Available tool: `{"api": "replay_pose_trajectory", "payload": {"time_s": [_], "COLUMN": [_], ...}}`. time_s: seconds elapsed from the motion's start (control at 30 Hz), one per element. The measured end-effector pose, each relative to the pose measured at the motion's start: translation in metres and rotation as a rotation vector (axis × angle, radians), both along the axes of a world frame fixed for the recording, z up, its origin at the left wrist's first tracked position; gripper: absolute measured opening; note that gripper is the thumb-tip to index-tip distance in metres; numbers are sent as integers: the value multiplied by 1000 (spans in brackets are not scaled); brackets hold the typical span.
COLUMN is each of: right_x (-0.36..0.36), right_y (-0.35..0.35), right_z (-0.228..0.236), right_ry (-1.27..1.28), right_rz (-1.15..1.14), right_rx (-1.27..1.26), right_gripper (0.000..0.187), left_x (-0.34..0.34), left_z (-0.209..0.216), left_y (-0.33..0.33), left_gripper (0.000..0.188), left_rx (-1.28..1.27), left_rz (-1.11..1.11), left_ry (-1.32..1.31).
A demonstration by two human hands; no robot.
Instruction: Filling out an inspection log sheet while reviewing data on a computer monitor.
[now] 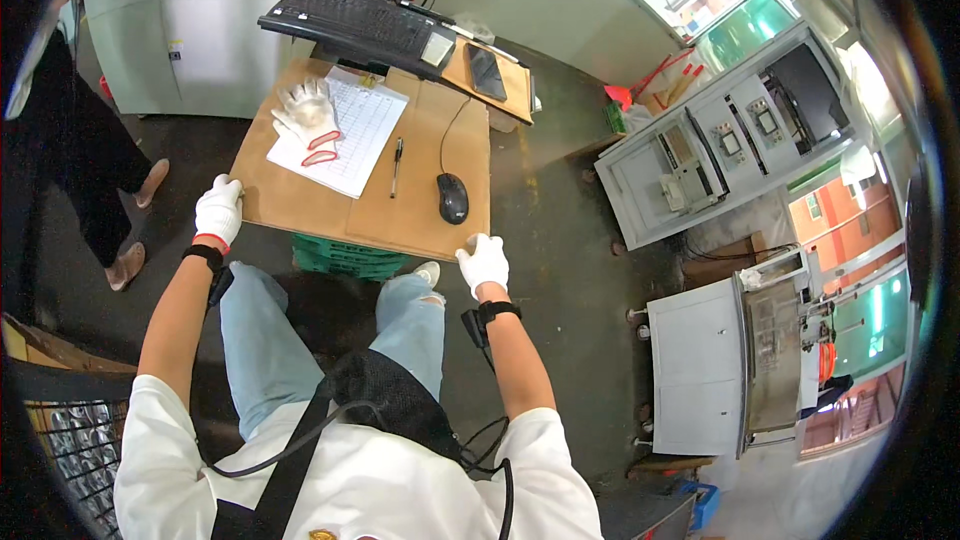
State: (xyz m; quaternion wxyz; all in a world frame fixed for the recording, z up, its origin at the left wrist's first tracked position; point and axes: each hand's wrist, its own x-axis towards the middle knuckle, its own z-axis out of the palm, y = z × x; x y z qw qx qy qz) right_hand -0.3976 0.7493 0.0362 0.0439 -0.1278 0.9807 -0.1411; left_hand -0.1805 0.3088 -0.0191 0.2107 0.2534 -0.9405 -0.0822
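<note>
**Currently: both hands on the wooden board**

Item one, the wooden board point(300, 202): it lies ahead of us over green crates point(345, 258), long axis left to right. Our left hand point(218, 210) curls over its left near corner; our right hand point(484, 262) closes on the right near corner. Computer mouse point(452, 197) sits nearer the right; pen point(397, 164) mid-board.
</note>
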Motion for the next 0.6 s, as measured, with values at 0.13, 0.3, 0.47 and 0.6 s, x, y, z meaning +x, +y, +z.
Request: {"api": "replay_pose_trajectory", "payload": {"time_s": [0.13,0.3,0.47,0.6], "right_x": [-4,-13,-40,-70], "right_y": [0,2,9,-12], "right_z": [-4,-13,2,12], "right_ry": [8,56,-6,336], "right_rz": [-26,7,91,107], "right_rx": [7,-3,26,-304], "right_gripper": [33,32,31,34], "left_x": [-8,-12,-30,-52], "left_z": [-3,1,12,1], "left_y": [2,9,2,5], "left_gripper": [7,8,8,21], "left_rx": [-39,-19,-53,-128], "left_rz": [17,62,84,52], "left_ry": [-8,-49,-222,109]}}
